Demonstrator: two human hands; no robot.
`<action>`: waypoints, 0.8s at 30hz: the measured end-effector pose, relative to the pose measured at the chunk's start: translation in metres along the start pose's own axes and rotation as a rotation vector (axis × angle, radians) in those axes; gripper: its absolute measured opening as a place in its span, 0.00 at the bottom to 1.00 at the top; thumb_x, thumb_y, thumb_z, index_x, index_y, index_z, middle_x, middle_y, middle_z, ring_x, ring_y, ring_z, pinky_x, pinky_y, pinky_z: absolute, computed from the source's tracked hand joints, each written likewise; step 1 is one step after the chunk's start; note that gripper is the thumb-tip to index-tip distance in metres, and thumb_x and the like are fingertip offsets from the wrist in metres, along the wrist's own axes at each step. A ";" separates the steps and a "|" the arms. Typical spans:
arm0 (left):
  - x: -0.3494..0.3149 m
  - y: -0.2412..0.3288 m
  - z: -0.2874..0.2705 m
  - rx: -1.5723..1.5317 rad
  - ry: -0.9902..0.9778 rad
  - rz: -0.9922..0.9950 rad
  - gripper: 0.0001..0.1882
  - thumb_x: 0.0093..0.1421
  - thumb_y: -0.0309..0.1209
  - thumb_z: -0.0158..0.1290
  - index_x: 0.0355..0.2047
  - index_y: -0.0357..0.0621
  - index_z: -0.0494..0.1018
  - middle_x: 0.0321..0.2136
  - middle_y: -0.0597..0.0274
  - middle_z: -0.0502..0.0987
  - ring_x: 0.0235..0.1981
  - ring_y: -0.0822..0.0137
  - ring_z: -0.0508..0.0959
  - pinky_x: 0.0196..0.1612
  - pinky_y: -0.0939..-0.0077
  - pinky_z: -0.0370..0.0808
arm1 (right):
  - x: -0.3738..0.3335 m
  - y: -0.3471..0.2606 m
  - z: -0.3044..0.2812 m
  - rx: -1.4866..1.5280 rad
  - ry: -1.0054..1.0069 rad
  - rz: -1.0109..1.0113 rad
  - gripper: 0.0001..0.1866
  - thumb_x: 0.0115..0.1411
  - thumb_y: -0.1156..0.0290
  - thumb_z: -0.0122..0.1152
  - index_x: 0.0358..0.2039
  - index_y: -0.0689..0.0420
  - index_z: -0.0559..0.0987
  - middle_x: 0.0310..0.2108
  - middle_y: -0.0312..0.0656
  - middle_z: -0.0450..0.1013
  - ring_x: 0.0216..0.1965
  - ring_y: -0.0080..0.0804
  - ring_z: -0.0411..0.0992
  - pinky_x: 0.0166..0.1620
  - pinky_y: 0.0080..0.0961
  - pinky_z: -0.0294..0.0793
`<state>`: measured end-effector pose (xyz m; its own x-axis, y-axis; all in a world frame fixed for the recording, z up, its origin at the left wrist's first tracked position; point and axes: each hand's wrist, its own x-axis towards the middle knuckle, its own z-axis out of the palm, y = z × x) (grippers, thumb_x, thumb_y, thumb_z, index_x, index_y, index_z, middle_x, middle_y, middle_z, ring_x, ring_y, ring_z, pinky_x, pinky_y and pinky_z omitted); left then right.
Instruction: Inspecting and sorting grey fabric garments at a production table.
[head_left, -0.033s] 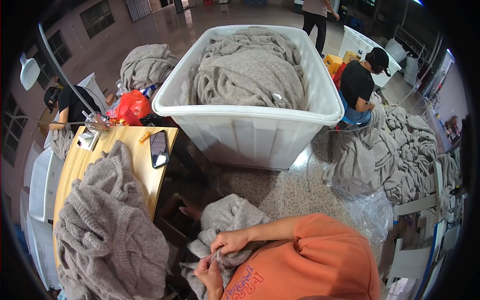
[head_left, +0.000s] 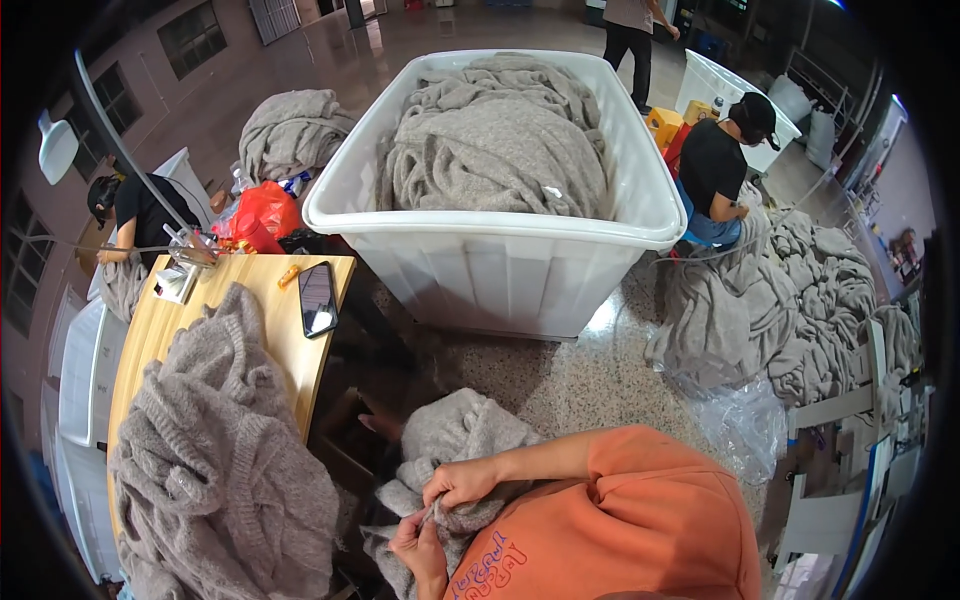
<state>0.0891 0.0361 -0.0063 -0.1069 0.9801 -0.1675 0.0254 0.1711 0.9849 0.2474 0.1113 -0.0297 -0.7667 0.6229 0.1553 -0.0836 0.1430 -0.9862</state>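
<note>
A fuzzy grey-beige knit garment (head_left: pixel 462 422) lies bunched in front of me at the lower middle. My right hand (head_left: pixel 458 483) pinches a fold of it, fingers curled. Just below and slightly left, my left hand (head_left: pixel 416 545) is closed on the same fold, its fingertips close to those of the right. What exactly lies between the fingertips is too small to make out. To the left, a heap of similar knitwear (head_left: pixel 225 460) with ribbed edges covers much of the wooden table (head_left: pixel 275 270).
On the table lie a phone (head_left: pixel 318 300) and a small orange item (head_left: pixel 289 275). A large white bin (head_left: pixel 500 270) full of knitwear stands ahead. Seated people work at left (head_left: pixel 150 215) and right (head_left: pixel 715 170). Knit piles (head_left: pixel 790 300) and clear plastic (head_left: pixel 745 425) lie on the right floor.
</note>
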 end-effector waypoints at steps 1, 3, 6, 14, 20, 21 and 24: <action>0.000 0.001 0.001 0.021 -0.005 0.009 0.06 0.48 0.15 0.48 0.28 0.30 0.73 0.20 0.65 0.73 0.19 0.80 0.68 0.21 0.88 0.65 | -0.001 0.000 -0.001 0.027 0.006 -0.014 0.09 0.42 0.77 0.55 0.28 0.63 0.74 0.22 0.39 0.71 0.25 0.25 0.69 0.29 0.24 0.66; 0.000 0.001 0.001 0.035 -0.016 0.027 0.06 0.48 0.15 0.48 0.28 0.30 0.73 0.19 0.65 0.73 0.18 0.80 0.68 0.20 0.88 0.65 | -0.003 -0.002 -0.001 -0.045 -0.029 0.119 0.07 0.42 0.76 0.55 0.24 0.63 0.74 0.20 0.41 0.71 0.23 0.27 0.69 0.28 0.25 0.66; 0.001 0.002 0.000 0.042 -0.032 -0.014 0.07 0.47 0.14 0.48 0.28 0.30 0.73 0.19 0.64 0.73 0.19 0.79 0.69 0.21 0.86 0.66 | -0.008 -0.008 0.004 -0.169 0.045 0.117 0.06 0.45 0.74 0.53 0.25 0.61 0.73 0.19 0.44 0.70 0.21 0.32 0.68 0.26 0.28 0.64; 0.007 0.010 -0.004 0.547 0.033 0.161 0.05 0.43 0.21 0.51 0.23 0.36 0.73 0.14 0.56 0.70 0.15 0.69 0.70 0.20 0.75 0.66 | -0.008 -0.002 0.017 -0.273 0.293 -0.005 0.02 0.44 0.75 0.52 0.19 0.59 0.70 0.15 0.47 0.63 0.17 0.39 0.64 0.22 0.31 0.62; 0.009 0.007 0.000 0.486 0.024 0.355 0.05 0.42 0.17 0.52 0.22 0.38 0.72 0.18 0.56 0.72 0.17 0.65 0.72 0.21 0.77 0.67 | -0.009 -0.006 0.008 -0.069 0.224 0.157 0.05 0.46 0.79 0.51 0.25 0.62 0.73 0.18 0.39 0.68 0.22 0.21 0.66 0.25 0.22 0.64; 0.011 0.007 0.001 0.460 0.017 0.351 0.06 0.41 0.16 0.52 0.21 0.38 0.72 0.18 0.56 0.72 0.18 0.65 0.72 0.21 0.78 0.67 | -0.009 -0.010 0.004 -0.032 0.196 0.131 0.05 0.46 0.79 0.51 0.25 0.62 0.73 0.18 0.39 0.68 0.22 0.21 0.66 0.25 0.22 0.64; 0.014 0.011 0.004 0.447 0.014 0.460 0.07 0.40 0.15 0.53 0.22 0.38 0.70 0.19 0.56 0.72 0.19 0.63 0.73 0.22 0.77 0.68 | -0.005 -0.019 -0.006 0.043 0.118 0.225 0.05 0.46 0.80 0.51 0.26 0.63 0.73 0.18 0.36 0.69 0.23 0.16 0.65 0.25 0.20 0.65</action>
<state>0.0921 0.0525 0.0024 0.0005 0.9624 0.2716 0.4837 -0.2379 0.8423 0.2567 0.1100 -0.0116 -0.6898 0.7211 -0.0656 0.0523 -0.0407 -0.9978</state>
